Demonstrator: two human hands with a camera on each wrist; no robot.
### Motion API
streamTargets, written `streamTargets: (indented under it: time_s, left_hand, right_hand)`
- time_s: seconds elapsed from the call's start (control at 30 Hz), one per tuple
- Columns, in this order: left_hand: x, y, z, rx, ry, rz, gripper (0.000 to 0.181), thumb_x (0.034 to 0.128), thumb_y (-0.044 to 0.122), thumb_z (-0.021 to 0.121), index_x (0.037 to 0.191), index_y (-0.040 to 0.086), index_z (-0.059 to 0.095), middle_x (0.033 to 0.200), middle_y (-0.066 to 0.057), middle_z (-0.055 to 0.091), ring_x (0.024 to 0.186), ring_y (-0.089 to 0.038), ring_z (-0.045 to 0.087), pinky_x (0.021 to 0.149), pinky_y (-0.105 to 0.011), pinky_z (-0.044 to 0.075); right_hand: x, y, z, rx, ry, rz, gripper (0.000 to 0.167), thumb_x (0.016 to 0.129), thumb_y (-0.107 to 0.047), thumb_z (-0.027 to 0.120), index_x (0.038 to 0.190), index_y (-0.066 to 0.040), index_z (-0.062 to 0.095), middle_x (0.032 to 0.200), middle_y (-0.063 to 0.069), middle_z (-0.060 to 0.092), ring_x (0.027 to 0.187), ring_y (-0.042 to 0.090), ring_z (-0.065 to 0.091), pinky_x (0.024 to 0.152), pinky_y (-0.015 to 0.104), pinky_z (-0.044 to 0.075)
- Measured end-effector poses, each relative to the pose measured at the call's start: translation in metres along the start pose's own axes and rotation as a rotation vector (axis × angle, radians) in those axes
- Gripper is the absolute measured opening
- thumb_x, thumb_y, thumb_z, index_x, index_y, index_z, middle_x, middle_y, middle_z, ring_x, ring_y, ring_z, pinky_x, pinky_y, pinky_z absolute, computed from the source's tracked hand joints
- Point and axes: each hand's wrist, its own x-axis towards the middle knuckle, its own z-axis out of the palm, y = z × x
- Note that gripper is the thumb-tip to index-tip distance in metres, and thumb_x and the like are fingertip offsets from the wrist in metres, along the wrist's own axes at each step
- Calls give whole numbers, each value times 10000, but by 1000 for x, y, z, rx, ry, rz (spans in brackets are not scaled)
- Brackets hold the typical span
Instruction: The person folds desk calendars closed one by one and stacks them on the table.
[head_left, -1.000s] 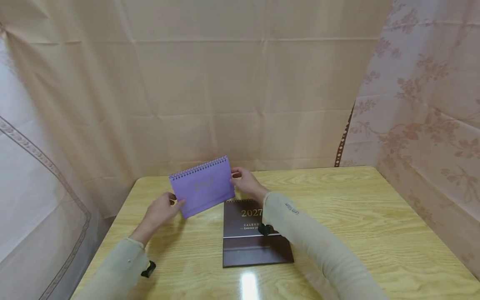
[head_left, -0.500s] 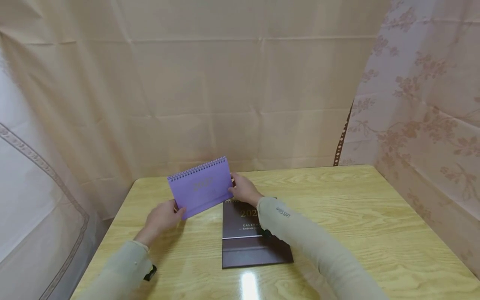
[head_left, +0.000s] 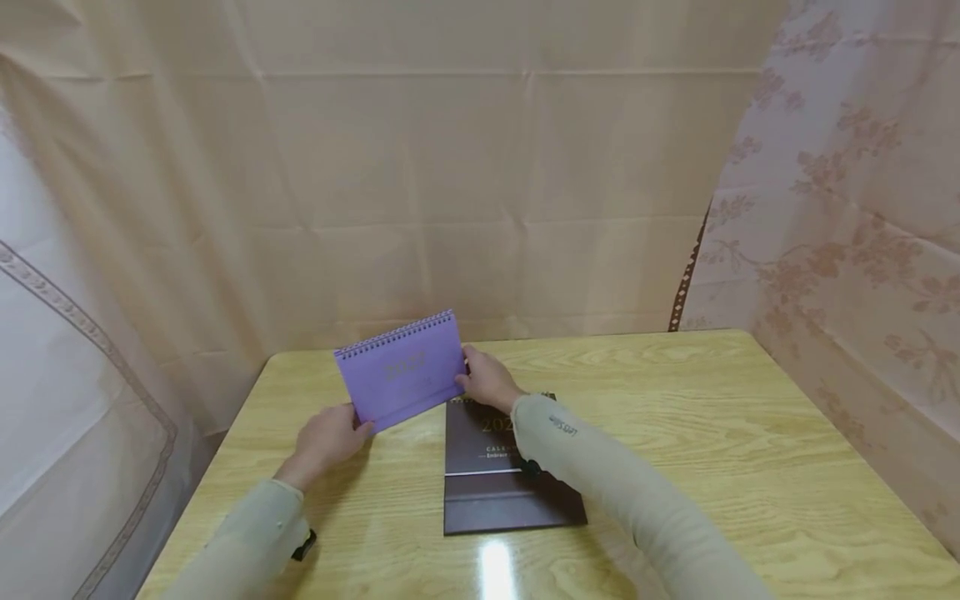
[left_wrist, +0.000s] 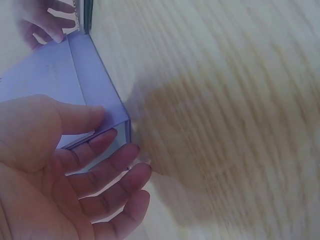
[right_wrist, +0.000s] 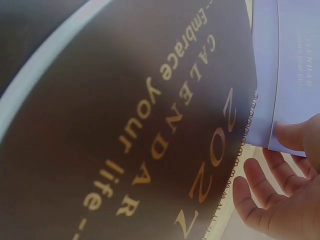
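A purple spiral-bound desk calendar (head_left: 401, 379) marked 2027 stands tilted at the back left of the table, its left side lower in the head view. My left hand (head_left: 327, 440) pinches its lower left corner, thumb on the front cover. At the opposite side my right hand (head_left: 489, 380) grips the right edge, thumb on the front and fingers behind. In the left wrist view, the left thumb presses the purple cover (left_wrist: 95, 80) while the other fingers curve below. A dark brown 2027 desk calendar (head_left: 480, 462) lies under my right forearm, partly hidden by the sleeve.
Everything rests on a wood-grain table (head_left: 675, 417). A beige curtain (head_left: 450, 167) hangs behind its back edge, with a flowered curtain (head_left: 847, 208) at the right and a white one (head_left: 60, 375) at the left. A light glare shows near the front.
My right hand has slid slightly down the purple calendar's right edge, and my left hand has shifted a little lower at its corner. The brown calendar has stayed put.
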Motion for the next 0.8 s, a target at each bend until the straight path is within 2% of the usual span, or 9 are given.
streamTargets:
  time_s: [0.2,0.37,0.57,0.8]
  left_hand:
    - [-1,1,0,11,14,20,177,954,222,691,965,46,674,777,-34,627,654,-214,526,543,-352,393]
    - [-1,1,0,6,13,13,173,946,231,697,886,78,644,723,-22,571,632,-205,507,530,-339,366]
    - [2,-4,1,-27,-1,8,215,960,290,693,915,81,672,667,4,582,574,-170,526,493,-316,391]
    - [5,-9,-1,-54,-2,2,264,996,302,642,831,97,631,637,-7,567,532,-164,500,478,-309,385]
  right_hand:
    - [-1,3,0,-19,-1,-11,361,985,-115,672,1295,31,560,1135,170,680,1024,287,662,886,411,544]
    - [-1,5,0,-17,-7,-15,353,982,-112,674,1284,34,565,1118,170,685,995,282,666,865,410,547]
    - [-1,4,0,-16,-20,2,351,990,-122,668,1293,22,567,1121,163,686,982,269,663,856,400,548]
    - [0,3,-2,55,11,-46,399,980,-83,670,1349,-4,540,1082,153,691,931,257,661,812,395,545]
